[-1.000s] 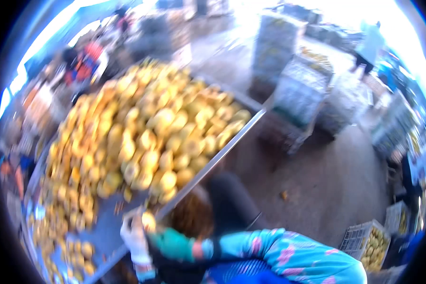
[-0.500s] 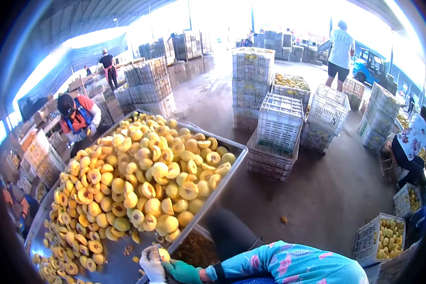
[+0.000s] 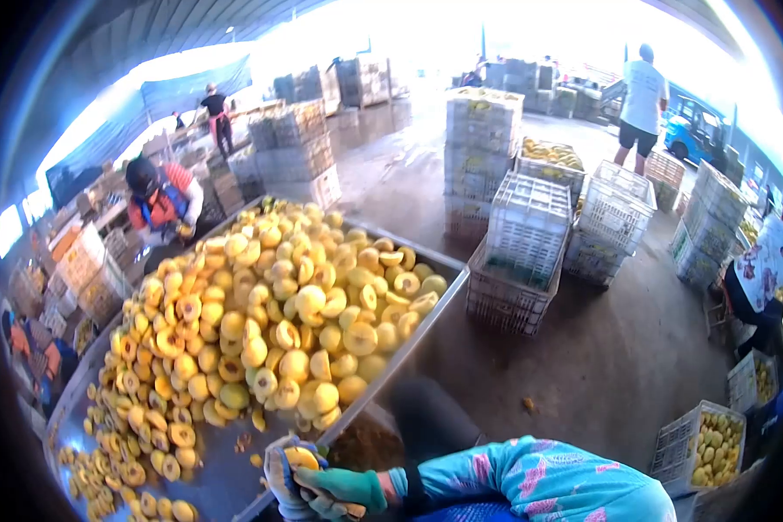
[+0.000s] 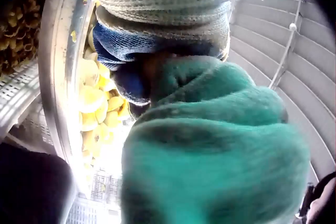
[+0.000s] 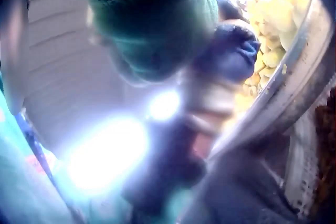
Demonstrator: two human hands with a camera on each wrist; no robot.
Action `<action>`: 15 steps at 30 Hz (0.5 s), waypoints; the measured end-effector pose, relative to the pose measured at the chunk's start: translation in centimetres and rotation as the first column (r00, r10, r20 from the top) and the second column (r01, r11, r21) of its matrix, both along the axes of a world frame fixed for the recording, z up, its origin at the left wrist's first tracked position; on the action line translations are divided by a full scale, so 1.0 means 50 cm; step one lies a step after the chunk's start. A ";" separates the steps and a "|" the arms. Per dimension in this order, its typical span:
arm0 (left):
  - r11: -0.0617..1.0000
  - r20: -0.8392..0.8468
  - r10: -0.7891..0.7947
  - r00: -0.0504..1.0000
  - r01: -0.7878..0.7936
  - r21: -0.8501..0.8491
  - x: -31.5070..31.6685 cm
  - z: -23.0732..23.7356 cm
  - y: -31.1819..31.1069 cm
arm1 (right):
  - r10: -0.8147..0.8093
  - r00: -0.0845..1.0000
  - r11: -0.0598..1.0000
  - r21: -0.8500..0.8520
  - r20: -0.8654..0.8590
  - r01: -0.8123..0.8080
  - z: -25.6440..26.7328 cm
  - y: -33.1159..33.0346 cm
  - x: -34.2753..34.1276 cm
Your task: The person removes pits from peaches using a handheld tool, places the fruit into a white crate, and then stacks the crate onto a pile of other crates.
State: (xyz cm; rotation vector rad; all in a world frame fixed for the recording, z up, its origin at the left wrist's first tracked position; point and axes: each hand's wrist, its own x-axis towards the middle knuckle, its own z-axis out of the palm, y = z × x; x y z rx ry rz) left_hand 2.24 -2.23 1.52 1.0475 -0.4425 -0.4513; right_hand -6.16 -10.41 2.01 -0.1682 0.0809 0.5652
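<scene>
In the head view, my left hand (image 3: 285,487), in a white and blue glove, holds a yellow peach (image 3: 301,458) near the table's front rim. My right hand (image 3: 344,489), green-gloved, lies across it with curled fingers; the end of a tan handle-like piece (image 3: 353,510) sticks out below them. Both wrist views show the green glove (image 4: 215,145) and the blue-fingered glove (image 5: 231,53) pressed close together, hiding most of the peach. Halved yellow peaches (image 3: 261,304) lie heaped on the metal table (image 3: 448,291) just beyond my hands.
Below the table rim is a container of brown bits (image 3: 365,445). Stacked white crates (image 3: 524,226) stand on the floor beyond, and a crate of fruit (image 3: 713,448) is at the right. Another person (image 3: 161,200) works at the table's far left side.
The head view has shifted slightly, so the table sits lower and further right. My right hand now overlaps the left one more, and the tan piece shows below its fingers.
</scene>
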 end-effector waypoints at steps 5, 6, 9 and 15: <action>0.931 0.031 0.304 0.952 -0.303 0.202 -0.026 -0.025 0.071 | 0.331 0.923 0.942 0.118 -0.195 -0.313 0.021 -0.003 0.010; 0.896 0.047 0.370 0.928 -0.370 0.244 -0.034 -0.007 0.087 | 0.367 0.923 0.930 0.053 -0.118 -0.363 0.027 0.010 0.009; 0.906 -0.561 0.313 0.766 -0.419 -0.066 -0.062 0.019 0.187 | 0.509 0.855 0.828 -0.327 0.097 -0.456 0.033 0.062 -0.009; 0.042 0.727 0.269 0.631 -0.762 0.646 0.001 0.034 0.351 | 0.210 0.852 0.941 -0.138 -0.480 -0.309 -0.209 0.006 0.000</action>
